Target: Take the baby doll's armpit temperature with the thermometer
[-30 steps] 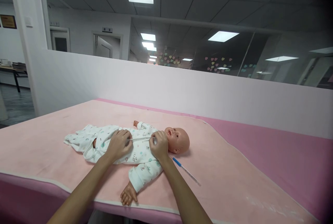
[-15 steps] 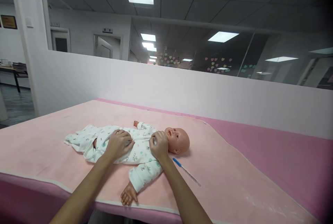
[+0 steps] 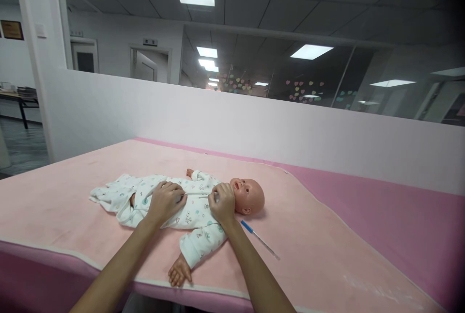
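Observation:
A baby doll (image 3: pixel 251 196) lies on its back on the pink mat, its head to the right. It wears a white printed suit (image 3: pixel 198 211) with a seam or closure down the front. My left hand (image 3: pixel 167 201) has its fingers curled on the suit at the doll's lower belly, closed on the fabric. At the collar, just beside the doll's chin, my right hand (image 3: pixel 222 202) is closed on the suit too. Between my hands the front edge runs fairly straight.
A thin thermometer-like stick (image 3: pixel 260 240) with a blue end lies right of my right forearm. The pink mat (image 3: pixel 327 255) covers the padded table, and a white low wall (image 3: pixel 254 126) with glass above stands behind it.

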`<state>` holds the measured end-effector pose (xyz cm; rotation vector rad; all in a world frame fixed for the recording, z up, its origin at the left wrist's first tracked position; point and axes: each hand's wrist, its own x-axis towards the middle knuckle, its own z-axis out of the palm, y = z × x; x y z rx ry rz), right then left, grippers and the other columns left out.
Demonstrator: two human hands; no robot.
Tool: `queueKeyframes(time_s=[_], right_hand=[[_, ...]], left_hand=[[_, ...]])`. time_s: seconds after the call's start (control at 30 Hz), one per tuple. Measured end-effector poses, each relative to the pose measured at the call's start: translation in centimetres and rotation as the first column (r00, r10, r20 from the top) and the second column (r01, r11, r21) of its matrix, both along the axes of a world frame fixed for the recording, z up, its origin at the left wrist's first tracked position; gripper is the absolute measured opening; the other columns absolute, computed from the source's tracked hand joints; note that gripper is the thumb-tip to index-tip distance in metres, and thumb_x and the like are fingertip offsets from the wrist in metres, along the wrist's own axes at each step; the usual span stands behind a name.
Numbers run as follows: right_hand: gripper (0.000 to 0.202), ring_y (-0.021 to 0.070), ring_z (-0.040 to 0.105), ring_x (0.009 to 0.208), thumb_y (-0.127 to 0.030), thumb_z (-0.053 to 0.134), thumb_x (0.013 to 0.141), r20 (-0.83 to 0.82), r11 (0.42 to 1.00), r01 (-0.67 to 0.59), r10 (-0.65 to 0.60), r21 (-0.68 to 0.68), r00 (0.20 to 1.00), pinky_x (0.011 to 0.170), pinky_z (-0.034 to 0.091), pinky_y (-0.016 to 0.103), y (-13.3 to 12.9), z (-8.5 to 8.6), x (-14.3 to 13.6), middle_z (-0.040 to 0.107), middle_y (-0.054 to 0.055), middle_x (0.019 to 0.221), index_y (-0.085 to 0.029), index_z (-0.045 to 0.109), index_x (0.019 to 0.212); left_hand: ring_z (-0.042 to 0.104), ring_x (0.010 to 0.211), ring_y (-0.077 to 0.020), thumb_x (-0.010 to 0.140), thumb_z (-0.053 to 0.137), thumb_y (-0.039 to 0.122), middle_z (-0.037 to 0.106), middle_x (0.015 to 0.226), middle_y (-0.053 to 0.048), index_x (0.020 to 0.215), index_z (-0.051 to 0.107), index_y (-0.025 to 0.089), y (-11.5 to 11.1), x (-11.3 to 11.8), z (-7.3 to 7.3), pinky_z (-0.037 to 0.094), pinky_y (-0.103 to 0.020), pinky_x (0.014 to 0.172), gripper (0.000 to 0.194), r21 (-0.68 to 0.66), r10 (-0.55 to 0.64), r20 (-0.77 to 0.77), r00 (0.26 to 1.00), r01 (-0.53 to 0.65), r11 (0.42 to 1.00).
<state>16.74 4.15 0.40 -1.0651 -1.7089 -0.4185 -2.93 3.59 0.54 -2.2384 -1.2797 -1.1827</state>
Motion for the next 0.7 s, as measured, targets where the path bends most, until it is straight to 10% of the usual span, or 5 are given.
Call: queueKeyframes(time_s=[0.33,0.53,0.7], right_hand=[[0.012,0.0156,0.04,0.066,-0.01,0.044,0.071,0.001,1.0,0.0,0.0,0.022,1.0,0.065,0.032,0.029,-0.2,0.1,0.1,0.047,0.001,0.064,-0.019,0.044,0.062],[0.015,0.0155,0.042,0.068,-0.007,0.044,0.064,-0.001,0.998,-0.054,0.054,0.04,0.999,0.067,0.033,0.03,-0.1,-0.2,0.3,0.051,0.001,0.067,-0.019,0.044,0.055],[0.019,0.0157,0.046,0.069,-0.006,0.041,0.065,-0.107,0.996,-0.03,0.039,0.087,0.993,0.072,0.034,0.032,-0.2,0.4,0.4,0.056,0.001,0.067,-0.019,0.048,0.053]], left_hand=[[0.056,0.089,-0.0208,0.072,0.046,0.017,0.064,0.097,-0.003,0.095,0.061,0.023,-0.2,-0.2,0.1,0.036,-0.035,0.081,0.027,-0.028,-0.021,0.01,1.0,0.022,0.999],[0.055,0.088,-0.02,0.08,0.042,0.02,0.064,0.093,-0.004,0.092,0.061,0.021,1.0,2.0,2.7,0.036,-0.035,0.083,0.023,-0.01,-0.055,0.14,0.989,0.057,0.998],[0.057,0.087,-0.019,0.081,0.046,0.031,0.067,0.089,-0.003,0.086,0.067,0.021,3.9,5.5,3.1,0.039,-0.031,0.081,0.023,-0.235,-0.339,0.249,0.907,0.396,0.887]])
